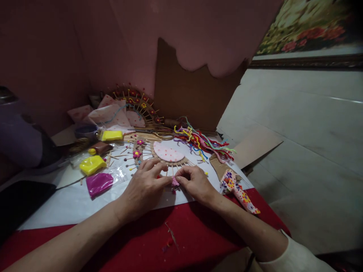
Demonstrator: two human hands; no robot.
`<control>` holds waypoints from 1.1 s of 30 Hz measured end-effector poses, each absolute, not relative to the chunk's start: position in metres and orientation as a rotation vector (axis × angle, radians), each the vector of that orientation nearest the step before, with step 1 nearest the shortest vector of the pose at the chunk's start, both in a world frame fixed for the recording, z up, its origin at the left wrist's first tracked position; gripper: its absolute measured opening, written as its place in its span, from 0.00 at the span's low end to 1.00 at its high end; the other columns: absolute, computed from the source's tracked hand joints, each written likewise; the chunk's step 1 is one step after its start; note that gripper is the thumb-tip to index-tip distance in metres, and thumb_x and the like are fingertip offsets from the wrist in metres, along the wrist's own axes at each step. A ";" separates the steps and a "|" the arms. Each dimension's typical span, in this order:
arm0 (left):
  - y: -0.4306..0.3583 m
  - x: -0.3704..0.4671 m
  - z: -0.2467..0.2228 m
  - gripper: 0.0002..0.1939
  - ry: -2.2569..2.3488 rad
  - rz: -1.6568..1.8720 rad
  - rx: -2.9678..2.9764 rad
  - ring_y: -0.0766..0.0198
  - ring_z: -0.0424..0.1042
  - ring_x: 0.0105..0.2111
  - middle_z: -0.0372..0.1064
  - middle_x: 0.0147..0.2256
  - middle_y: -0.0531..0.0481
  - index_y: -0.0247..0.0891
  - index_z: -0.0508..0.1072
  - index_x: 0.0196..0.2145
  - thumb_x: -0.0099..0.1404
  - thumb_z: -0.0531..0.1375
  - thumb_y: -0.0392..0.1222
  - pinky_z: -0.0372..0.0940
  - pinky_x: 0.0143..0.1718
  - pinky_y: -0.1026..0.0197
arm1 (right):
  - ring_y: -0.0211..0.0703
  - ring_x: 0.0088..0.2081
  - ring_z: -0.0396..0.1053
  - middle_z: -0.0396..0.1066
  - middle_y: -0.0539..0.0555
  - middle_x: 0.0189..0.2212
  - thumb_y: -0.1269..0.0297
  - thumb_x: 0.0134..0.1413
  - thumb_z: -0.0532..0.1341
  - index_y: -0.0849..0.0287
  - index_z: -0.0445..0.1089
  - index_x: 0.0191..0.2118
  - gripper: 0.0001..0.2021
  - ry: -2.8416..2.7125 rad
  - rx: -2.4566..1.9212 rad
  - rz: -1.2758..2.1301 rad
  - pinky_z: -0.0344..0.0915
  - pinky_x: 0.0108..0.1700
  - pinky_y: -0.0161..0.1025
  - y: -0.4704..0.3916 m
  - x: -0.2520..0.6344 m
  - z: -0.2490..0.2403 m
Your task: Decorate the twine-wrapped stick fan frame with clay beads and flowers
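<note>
A half-round craft piece with a pink dotted centre (168, 152), sticks fanning outward and a brown band with magenta flowers (137, 154) lies on white paper. At its near edge sits a small pink clay shape (175, 181). My right hand (195, 183) pinches at this shape with thumb and index finger. My left hand (149, 183) rests just left of it, fingers bent and thumb reaching to the shape; what lies under its palm is hidden.
Left are a magenta clay packet (99, 184), yellow clay packets (92, 165) and a purple container (21, 128). Scissors (163, 135) and coloured yarn (202, 141) lie behind. A patterned fabric piece (241, 192) is right; cardboard (193, 94) stands at the wall.
</note>
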State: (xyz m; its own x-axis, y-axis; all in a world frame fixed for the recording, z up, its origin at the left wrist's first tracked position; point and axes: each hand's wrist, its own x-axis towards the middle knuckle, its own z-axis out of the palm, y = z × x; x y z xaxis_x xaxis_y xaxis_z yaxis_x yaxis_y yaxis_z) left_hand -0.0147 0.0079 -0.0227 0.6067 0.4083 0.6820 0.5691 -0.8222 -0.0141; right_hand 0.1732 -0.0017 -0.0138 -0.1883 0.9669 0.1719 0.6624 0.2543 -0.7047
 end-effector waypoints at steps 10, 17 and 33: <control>0.009 -0.012 -0.026 0.13 -0.804 -0.864 -2.686 0.48 0.58 0.48 0.66 0.43 0.42 0.47 0.75 0.40 0.62 0.56 0.33 0.60 0.45 0.43 | 0.36 0.27 0.66 0.73 0.50 0.23 0.75 0.47 0.58 0.60 0.72 0.25 0.07 -1.978 -1.484 0.516 0.58 0.32 0.34 -0.004 0.171 -0.012; 0.008 -0.010 -0.026 0.13 -0.812 -0.813 -2.701 0.47 0.58 0.49 0.66 0.43 0.43 0.46 0.74 0.41 0.62 0.56 0.32 0.59 0.46 0.43 | 0.37 0.28 0.66 0.73 0.51 0.25 0.76 0.47 0.58 0.61 0.72 0.26 0.07 -1.998 -1.487 0.474 0.58 0.32 0.34 -0.002 0.172 -0.016; 0.008 -0.008 -0.025 0.13 -0.860 -0.699 -2.753 0.48 0.57 0.49 0.66 0.43 0.44 0.47 0.74 0.40 0.62 0.56 0.32 0.58 0.47 0.44 | 0.39 0.32 0.66 0.71 0.51 0.26 0.78 0.46 0.59 0.60 0.71 0.26 0.07 -2.049 -1.458 0.371 0.58 0.37 0.37 -0.002 0.174 -0.016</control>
